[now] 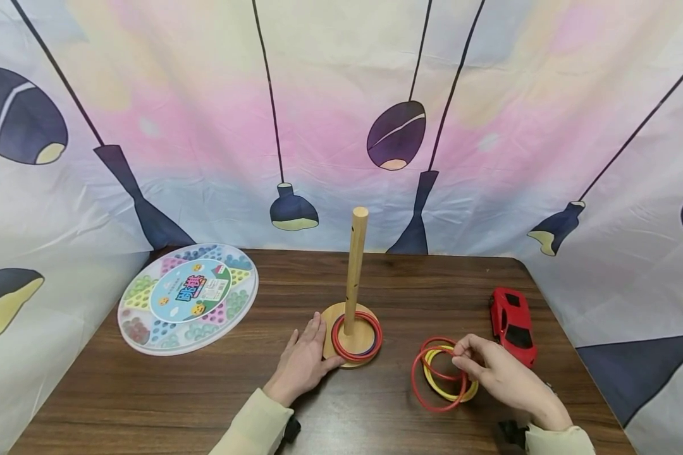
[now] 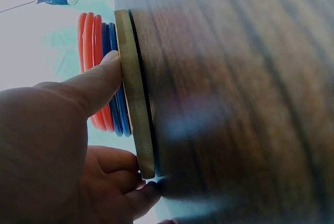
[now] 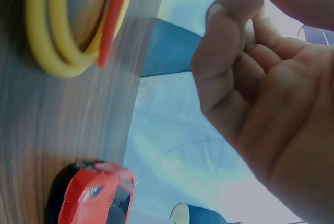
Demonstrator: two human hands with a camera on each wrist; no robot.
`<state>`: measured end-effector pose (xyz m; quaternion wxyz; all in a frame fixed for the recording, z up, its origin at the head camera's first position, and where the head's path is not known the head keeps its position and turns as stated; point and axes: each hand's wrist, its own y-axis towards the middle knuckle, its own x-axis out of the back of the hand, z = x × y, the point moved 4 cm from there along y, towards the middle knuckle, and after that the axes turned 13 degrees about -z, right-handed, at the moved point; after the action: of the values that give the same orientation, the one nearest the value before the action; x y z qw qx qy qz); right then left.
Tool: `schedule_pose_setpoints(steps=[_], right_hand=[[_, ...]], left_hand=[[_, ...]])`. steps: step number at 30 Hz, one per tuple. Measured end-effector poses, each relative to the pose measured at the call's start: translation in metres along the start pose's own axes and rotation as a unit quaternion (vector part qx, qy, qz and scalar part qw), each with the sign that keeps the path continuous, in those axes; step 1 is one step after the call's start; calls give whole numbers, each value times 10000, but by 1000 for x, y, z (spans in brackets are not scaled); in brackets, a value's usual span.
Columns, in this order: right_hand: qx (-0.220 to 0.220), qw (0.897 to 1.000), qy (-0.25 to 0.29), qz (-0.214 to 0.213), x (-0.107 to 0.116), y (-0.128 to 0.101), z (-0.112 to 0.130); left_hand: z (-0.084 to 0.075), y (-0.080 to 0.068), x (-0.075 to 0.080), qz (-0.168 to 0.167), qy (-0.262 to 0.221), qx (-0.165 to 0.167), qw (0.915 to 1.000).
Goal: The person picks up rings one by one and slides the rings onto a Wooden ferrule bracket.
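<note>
A round wooden base (image 1: 331, 321) carries an upright wooden peg (image 1: 355, 272). Around the peg's foot lies a stack of red rings (image 2: 97, 41) over blue rings (image 2: 123, 110). My left hand (image 1: 303, 363) rests against the base, its thumb at the front edge by the rings and its other fingers along the left side. To the right, my right hand (image 1: 503, 374) pinches a red ring (image 1: 414, 384) between thumb and forefinger. That ring overlaps yellow rings (image 1: 471, 393) and another red ring (image 1: 430, 342) on the table in the head view.
A red toy car (image 1: 515, 325) sits near the right edge of the dark wooden table (image 1: 205, 398). At the back left lies a round boxed marble board game (image 1: 190, 297). A printed cloth (image 1: 330, 126) hangs behind the table.
</note>
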<state>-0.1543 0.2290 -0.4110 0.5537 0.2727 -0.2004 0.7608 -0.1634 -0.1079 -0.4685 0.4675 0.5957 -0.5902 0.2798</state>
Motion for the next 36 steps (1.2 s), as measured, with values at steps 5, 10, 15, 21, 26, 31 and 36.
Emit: schedule_pose_setpoints(steps=[5, 10, 15, 21, 26, 31, 36], right_hand=[[43, 9992, 342, -193, 1, 6, 13], [122, 9967, 645, -486, 5, 13, 26], [239, 9901, 1060, -884, 10, 18, 42], [564, 9805, 1246, -1409, 18, 21, 69], [957, 9652, 1625, -1810, 25, 23, 95], [1174, 9493, 1790, -2301, 31, 27, 121], [1173, 9341, 2200, -2556, 34, 33, 142]], left_hand=[[1, 0, -1, -44, 18, -54, 10000], [1, 1, -1, -80, 29, -90, 9999], [1, 1, -1, -102, 34, -102, 9999], [1, 1, -1, -82, 7, -100, 9999], [1, 1, 0, -55, 12, -102, 9999], [1, 0, 1, -21, -5, -41, 10000], [0, 0, 0, -2, 3, -25, 10000]])
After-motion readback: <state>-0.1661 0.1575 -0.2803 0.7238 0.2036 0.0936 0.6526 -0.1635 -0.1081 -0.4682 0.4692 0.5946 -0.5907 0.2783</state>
